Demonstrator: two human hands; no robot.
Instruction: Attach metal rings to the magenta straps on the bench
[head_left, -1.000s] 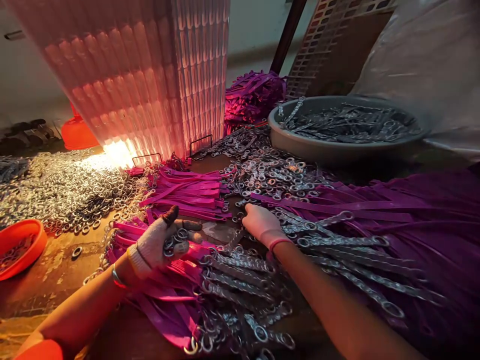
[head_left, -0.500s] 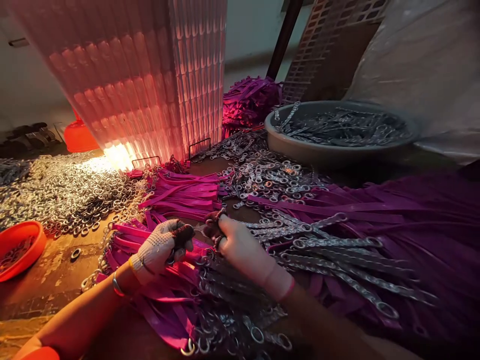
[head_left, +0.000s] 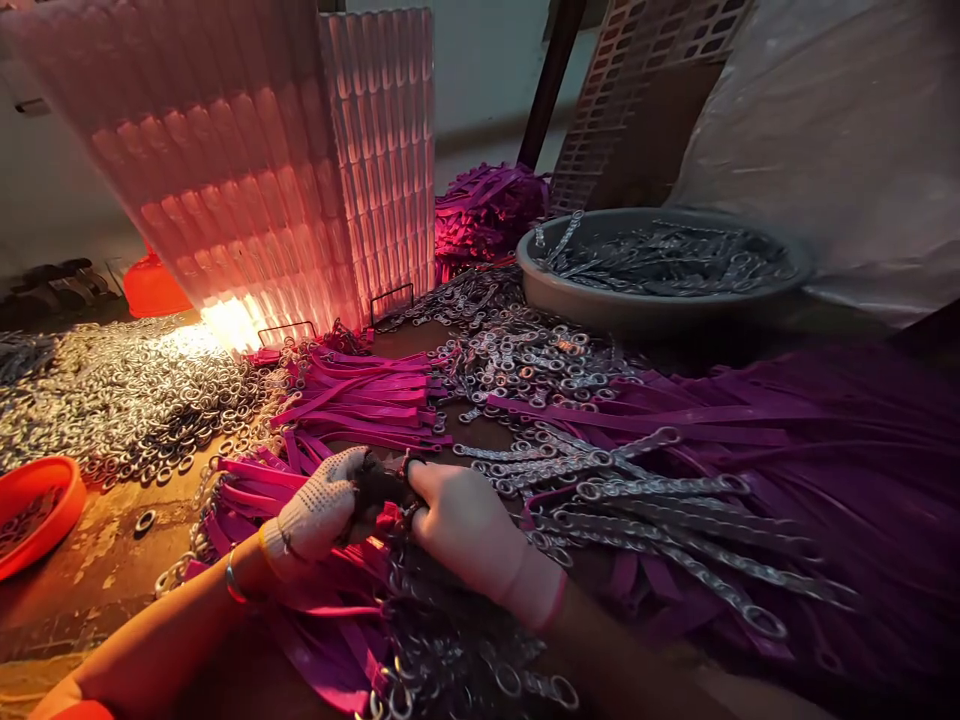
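Observation:
My left hand (head_left: 326, 505), in a white dotted glove with dark fingertips, is closed in front of me. My right hand (head_left: 469, 530), also gloved, is closed and almost touches it. A small magenta strap end (head_left: 387, 518) shows between the two, by the right fingers. The dark fingertips hide whatever else they grip. Under the hands lie magenta straps (head_left: 330, 590) with metal rings at their ends. Silver chain strips (head_left: 660, 486) with end rings fan out to the right, over more magenta straps (head_left: 840, 450).
A heap of metal rings (head_left: 150, 390) covers the left. An orange bowl (head_left: 71, 515) stands near the left edge, beside a loose ring (head_left: 145, 521). Behind are ribbed translucent panels (head_left: 247, 180) and a grey basin (head_left: 637, 310) of chain strips. More rings (head_left: 540, 360) lie in the middle.
My hands have come closer together, and the metallic piece visible between them before is now hidden. The magenta strap end now shows there. The whole view has shifted slightly.

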